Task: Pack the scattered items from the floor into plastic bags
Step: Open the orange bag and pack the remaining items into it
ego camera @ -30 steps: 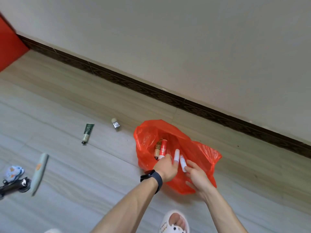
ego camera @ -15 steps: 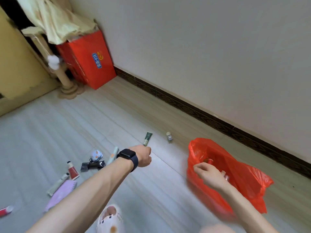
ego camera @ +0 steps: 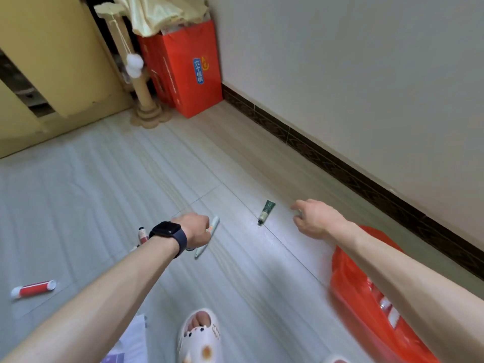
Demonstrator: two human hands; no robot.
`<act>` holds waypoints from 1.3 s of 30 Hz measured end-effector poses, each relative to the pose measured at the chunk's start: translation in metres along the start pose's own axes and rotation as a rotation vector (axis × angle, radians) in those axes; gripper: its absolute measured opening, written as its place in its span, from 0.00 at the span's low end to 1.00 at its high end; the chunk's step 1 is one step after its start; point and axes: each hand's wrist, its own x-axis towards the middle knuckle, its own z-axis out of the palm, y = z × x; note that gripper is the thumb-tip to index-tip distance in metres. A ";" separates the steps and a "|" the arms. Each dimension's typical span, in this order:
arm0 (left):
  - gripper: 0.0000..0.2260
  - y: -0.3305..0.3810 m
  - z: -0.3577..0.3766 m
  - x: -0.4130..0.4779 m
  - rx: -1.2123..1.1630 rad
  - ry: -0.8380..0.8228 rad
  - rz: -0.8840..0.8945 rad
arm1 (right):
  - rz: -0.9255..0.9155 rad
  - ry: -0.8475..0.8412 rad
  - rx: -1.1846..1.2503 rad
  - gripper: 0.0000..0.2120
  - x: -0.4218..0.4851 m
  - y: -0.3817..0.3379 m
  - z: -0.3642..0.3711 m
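Floor level: reaching left hand (ego camera: 193, 229), watch (ego camera: 169, 233) on wrist, down onto pale tube (ego camera: 214, 224), curling fingers over its middle. Cannot tell whether gripping or only touching, knuckles hiding the contact. Stretching right hand (ego camera: 318, 218) out just right of green tube (ego camera: 266, 212), apart from it, fingers loosely bent and closed on nothing. Crossing right forearm over red bag (ego camera: 348, 284), lying on floor near baseboard with a few tubes inside. Lying well to the left: red-and-white tube (ego camera: 32, 288). Peeking out beside watch: small reddish tube (ego camera: 142, 235). Standing in white slipper (ego camera: 200, 334).
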 end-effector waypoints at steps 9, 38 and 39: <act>0.23 0.074 0.033 0.152 -0.106 -0.039 0.122 | 0.081 -0.158 -0.008 0.25 0.157 0.054 0.058; 0.12 0.142 0.154 0.036 -0.509 0.098 0.228 | 0.470 0.011 1.326 0.22 -0.101 0.065 0.192; 0.14 0.155 0.144 0.028 -0.510 0.137 0.295 | 0.505 0.044 1.378 0.22 -0.123 0.071 0.188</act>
